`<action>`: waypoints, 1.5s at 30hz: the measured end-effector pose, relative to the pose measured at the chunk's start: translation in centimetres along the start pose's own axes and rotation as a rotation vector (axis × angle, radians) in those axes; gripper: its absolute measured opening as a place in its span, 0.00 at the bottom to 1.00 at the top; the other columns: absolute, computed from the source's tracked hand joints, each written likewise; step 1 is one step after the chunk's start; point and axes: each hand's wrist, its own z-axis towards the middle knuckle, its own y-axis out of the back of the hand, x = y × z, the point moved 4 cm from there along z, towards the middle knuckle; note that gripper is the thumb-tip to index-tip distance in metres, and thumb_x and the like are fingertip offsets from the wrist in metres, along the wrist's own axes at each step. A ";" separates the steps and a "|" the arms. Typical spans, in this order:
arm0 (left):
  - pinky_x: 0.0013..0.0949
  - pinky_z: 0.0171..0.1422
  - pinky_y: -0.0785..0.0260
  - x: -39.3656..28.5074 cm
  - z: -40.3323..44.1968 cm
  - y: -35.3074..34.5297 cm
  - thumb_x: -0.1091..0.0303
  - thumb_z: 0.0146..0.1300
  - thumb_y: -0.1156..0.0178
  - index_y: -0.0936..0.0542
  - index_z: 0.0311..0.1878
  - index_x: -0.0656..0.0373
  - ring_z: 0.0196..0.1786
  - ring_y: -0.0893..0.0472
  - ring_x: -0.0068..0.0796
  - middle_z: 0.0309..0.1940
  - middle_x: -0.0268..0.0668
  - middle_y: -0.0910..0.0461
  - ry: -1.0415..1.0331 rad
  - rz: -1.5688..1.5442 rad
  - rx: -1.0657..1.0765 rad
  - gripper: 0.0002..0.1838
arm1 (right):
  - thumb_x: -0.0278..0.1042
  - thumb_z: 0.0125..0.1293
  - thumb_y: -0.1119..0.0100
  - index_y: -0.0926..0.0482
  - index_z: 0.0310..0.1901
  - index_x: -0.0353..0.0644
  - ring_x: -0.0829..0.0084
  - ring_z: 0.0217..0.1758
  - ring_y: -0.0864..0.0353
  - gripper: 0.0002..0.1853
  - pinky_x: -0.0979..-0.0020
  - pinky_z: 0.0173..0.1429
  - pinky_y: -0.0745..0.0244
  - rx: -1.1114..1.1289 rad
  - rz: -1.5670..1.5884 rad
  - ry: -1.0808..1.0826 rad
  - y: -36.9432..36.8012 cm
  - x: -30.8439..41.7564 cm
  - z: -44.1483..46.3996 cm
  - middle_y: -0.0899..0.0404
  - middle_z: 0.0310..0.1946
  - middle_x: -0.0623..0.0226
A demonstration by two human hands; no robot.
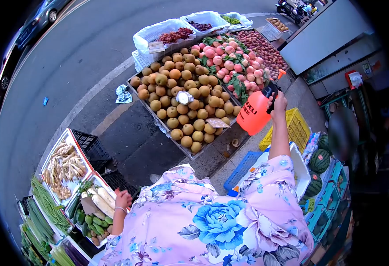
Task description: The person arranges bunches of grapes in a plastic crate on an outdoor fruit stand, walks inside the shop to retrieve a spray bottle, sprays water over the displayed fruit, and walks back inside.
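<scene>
My right hand (pixel 280 103) is wrapped round the black handle of an orange spray bottle (pixel 253 113) with dark lettering on its side. The orange nozzle points away from me, over the edge of the peaches (pixel 230 60), which lie among green leaves. Left of the bottle is a large heap of brown pears (pixel 190 111), with a small round white object (pixel 184 98) and a cardboard sign (pixel 217 123) on top. My left hand (pixel 123 198) hangs low at my side, fingers loosely apart and holding nothing, close to the white radishes (pixel 103 199).
Grapes in lined crates (pixel 170 35) and small plums (pixel 263 51) stand behind the peaches. A yellow crate (pixel 292 131), a blue basket (pixel 243 170) and watermelons (pixel 319 160) are at right. Ginger (pixel 63 166) and green vegetables (pixel 48 199) fill boxes at left. Cars (pixel 39 20) line the road.
</scene>
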 end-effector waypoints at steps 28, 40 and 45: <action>0.29 0.30 0.32 -28.3 36.4 12.8 0.61 0.58 0.49 0.32 0.48 0.52 0.32 0.26 0.26 0.32 0.32 0.27 0.076 -0.357 -0.208 0.15 | 0.40 0.55 0.63 0.37 0.23 0.49 0.77 0.10 0.40 0.08 0.73 0.14 0.42 -0.172 0.150 0.027 -38.2 -8.3 21.2 0.37 0.12 0.74; 0.34 0.28 0.33 -31.3 56.2 30.9 0.62 0.54 0.50 0.29 0.38 0.51 0.27 0.26 0.29 0.24 0.33 0.28 0.264 0.411 0.040 0.09 | 0.43 0.60 0.61 0.35 0.26 0.46 0.78 0.11 0.38 0.12 0.75 0.12 0.40 -0.136 -0.211 0.086 -61.2 -8.3 19.1 0.35 0.13 0.73; 0.37 0.27 0.34 -40.2 66.2 45.4 0.62 0.51 0.52 0.29 0.31 0.52 0.25 0.27 0.32 0.20 0.35 0.29 0.393 0.125 -0.050 0.07 | 0.44 0.60 0.62 0.35 0.28 0.46 0.78 0.11 0.37 0.12 0.75 0.13 0.40 -0.010 -0.079 -0.101 -72.8 -12.1 18.7 0.34 0.14 0.73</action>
